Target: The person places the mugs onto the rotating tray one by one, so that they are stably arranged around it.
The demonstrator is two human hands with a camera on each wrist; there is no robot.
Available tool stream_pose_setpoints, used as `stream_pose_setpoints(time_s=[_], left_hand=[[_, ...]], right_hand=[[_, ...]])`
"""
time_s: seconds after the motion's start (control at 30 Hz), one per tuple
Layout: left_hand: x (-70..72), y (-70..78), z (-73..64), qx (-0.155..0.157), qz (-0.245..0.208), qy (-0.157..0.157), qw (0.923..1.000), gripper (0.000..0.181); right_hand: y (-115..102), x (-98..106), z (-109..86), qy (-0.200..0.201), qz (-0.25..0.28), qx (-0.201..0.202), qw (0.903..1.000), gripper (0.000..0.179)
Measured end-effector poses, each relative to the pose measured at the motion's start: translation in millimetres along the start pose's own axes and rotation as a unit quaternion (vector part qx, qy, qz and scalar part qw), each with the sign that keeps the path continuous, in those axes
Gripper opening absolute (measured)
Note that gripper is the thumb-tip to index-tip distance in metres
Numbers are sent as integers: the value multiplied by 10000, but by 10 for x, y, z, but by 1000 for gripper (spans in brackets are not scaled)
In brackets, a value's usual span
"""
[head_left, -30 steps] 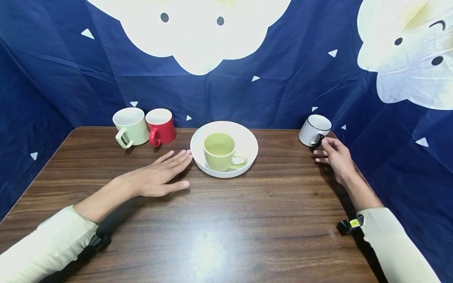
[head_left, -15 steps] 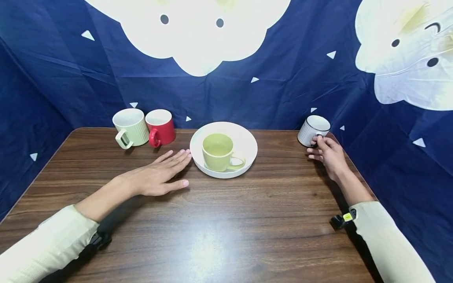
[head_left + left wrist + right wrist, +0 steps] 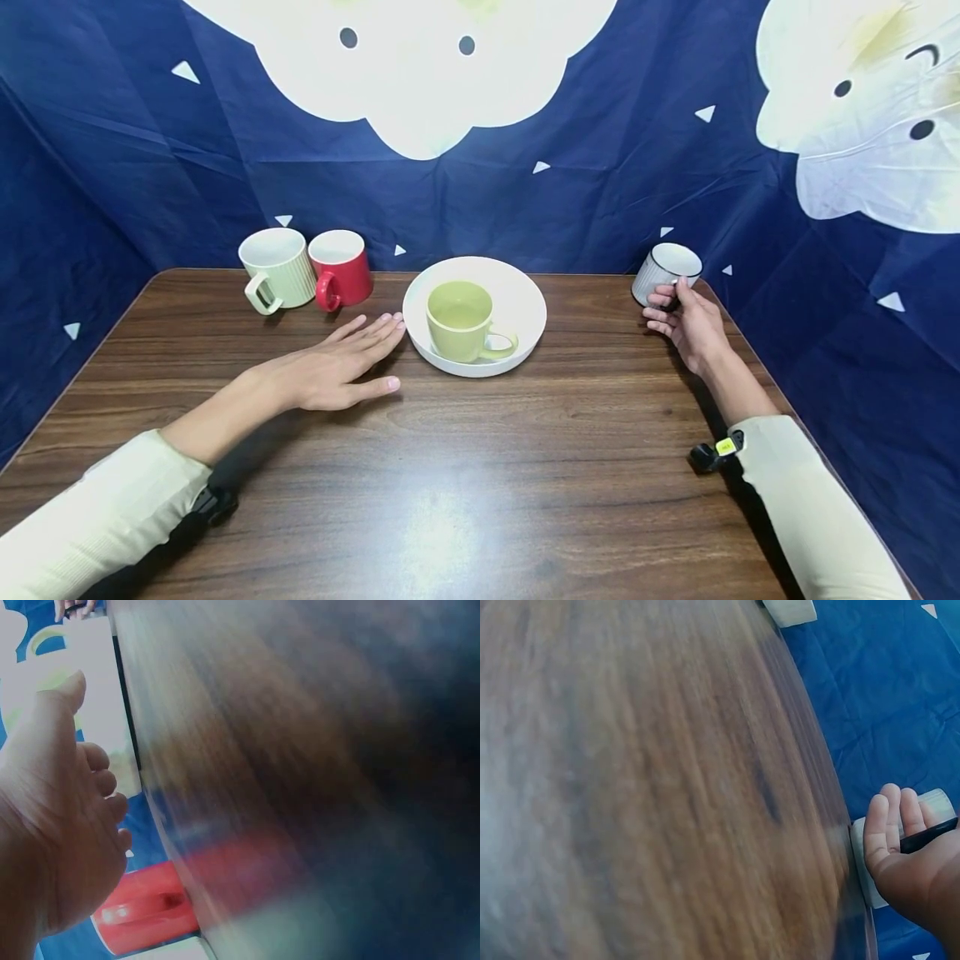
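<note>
At the far right of the head view stands a white ribbed mug (image 3: 649, 282) with a dark rim and black handle. My right hand (image 3: 699, 332) is at that handle, thumb over its top and fingers around its side. In the right wrist view the black handle (image 3: 928, 837) shows between fingers and palm; the thumb is mostly out of sight. My left hand (image 3: 326, 375) lies with fingers spread, palm down, its fingertips at the left rim of a white dish (image 3: 525, 292). Inside that dish stands a yellow-green cup (image 3: 459, 333), handle to the right.
A pale green ribbed mug (image 3: 288, 275) and a red mug (image 3: 348, 275) stand side by side at the back left, beyond my left hand. Behind the wooden table (image 3: 540, 467) hangs a blue cloth (image 3: 600, 200), close to the back and right edges.
My right hand has moved left and inward, bringing its fingers farther around the white mug's handle. That mug stays in place. The left hand has barely shifted.
</note>
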State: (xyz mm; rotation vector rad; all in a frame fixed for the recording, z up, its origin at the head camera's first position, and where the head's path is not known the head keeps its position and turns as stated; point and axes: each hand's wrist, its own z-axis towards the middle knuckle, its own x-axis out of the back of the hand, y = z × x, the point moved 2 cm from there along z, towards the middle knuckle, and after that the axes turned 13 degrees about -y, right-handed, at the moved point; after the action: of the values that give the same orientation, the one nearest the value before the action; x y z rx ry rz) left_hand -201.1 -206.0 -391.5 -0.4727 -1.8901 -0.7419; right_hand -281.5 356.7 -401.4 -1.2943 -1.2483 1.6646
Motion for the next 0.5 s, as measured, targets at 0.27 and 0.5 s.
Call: stream_pose_setpoints(time_s=[0.27,0.5], left_hand=[[20,-30,9,38,-6,12,10000,87],[-21,49,-62,-22,43,-4,10000,86]], right_hand=[[29,-32,28,360,-179,142,9991,40],[10,-47,48,620,-344,10,9975,39]])
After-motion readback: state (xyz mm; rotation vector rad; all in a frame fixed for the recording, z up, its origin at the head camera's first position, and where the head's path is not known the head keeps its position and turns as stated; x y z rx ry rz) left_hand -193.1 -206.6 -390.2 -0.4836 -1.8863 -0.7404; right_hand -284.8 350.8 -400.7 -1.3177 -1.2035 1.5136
